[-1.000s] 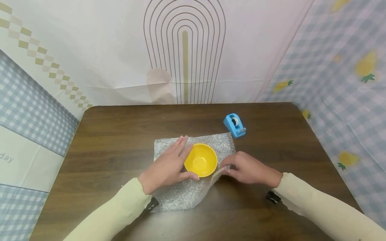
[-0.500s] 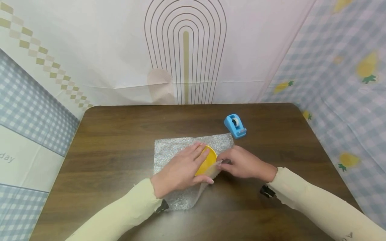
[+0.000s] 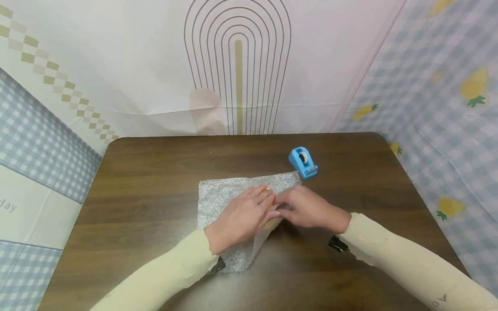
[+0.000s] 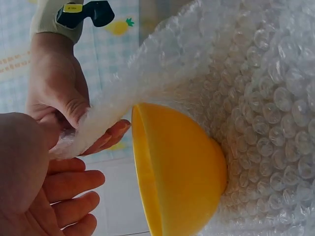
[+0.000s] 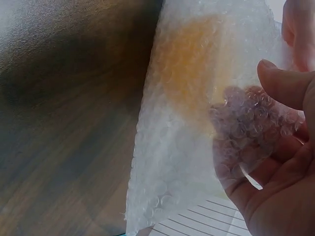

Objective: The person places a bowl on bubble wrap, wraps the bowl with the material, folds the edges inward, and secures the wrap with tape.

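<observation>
A yellow bowl stands on a sheet of bubble wrap on the table; in the head view only a sliver of it shows between the hands. My right hand pinches the sheet's near right corner, raised and folded over the bowl's side. In the right wrist view the bubble wrap covers the bowl, whose yellow shows through. Over the bowl lies my left hand, its fingers extended and its thumb at the lifted edge, close to the right fingertips. The left fingers hang loosely beside the bowl's mouth.
A blue tape dispenser stands at the sheet's far right corner. Brown wooden table surrounds the sheet, and patterned cloths hang behind and at both sides.
My right hand has drawn the wrap's corner up and left over the bowl. My left hand has slid right from the bowl's left side to over it, meeting the right hand.
</observation>
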`<state>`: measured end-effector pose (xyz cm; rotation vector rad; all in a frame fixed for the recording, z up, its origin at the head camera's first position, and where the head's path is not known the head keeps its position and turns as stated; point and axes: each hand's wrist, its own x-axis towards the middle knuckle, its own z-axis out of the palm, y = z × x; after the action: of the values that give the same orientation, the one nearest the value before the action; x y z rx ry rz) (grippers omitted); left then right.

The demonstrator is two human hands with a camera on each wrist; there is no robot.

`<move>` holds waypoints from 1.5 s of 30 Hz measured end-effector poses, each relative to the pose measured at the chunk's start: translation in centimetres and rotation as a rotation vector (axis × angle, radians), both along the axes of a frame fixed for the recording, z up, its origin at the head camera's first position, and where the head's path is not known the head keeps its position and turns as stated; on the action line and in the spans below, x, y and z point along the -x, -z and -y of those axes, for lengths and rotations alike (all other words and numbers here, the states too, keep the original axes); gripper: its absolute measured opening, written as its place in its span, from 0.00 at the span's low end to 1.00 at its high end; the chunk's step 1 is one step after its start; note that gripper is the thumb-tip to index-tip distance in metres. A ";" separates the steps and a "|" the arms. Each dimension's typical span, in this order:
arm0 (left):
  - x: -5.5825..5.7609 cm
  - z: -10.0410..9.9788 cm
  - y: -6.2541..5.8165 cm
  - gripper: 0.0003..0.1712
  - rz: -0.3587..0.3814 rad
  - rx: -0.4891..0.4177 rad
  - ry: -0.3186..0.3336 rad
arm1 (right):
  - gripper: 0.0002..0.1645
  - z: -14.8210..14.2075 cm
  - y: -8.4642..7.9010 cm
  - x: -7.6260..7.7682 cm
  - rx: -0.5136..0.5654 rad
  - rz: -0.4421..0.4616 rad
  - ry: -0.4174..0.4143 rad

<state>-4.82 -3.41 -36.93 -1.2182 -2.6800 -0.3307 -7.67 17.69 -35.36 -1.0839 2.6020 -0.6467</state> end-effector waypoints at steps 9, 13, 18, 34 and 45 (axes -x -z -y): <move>0.4 0.5 0.8 0.20 0.015 -0.094 -0.078 | 0.08 -0.6 0.5 0.0 -0.046 0.021 0.071; 0.6 0.9 1.2 0.20 0.043 -0.094 -0.116 | 0.15 -1.1 0.8 0.2 -0.063 0.032 0.099; 0.9 1.3 1.8 0.18 0.009 -0.090 -0.113 | 0.21 -1.8 1.0 0.5 -0.089 0.055 0.141; 0.8 1.5 3.7 0.28 0.004 0.004 -0.212 | 0.16 -3.1 1.6 1.5 -0.077 0.078 0.158; 0.7 1.3 4.3 0.27 0.021 0.000 -0.259 | 0.14 -3.8 2.2 1.9 -0.095 0.042 0.178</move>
<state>-5.57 -4.68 -41.20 -0.8565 -2.8106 -0.3061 -9.58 21.47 -37.52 -0.8084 2.6830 -0.5693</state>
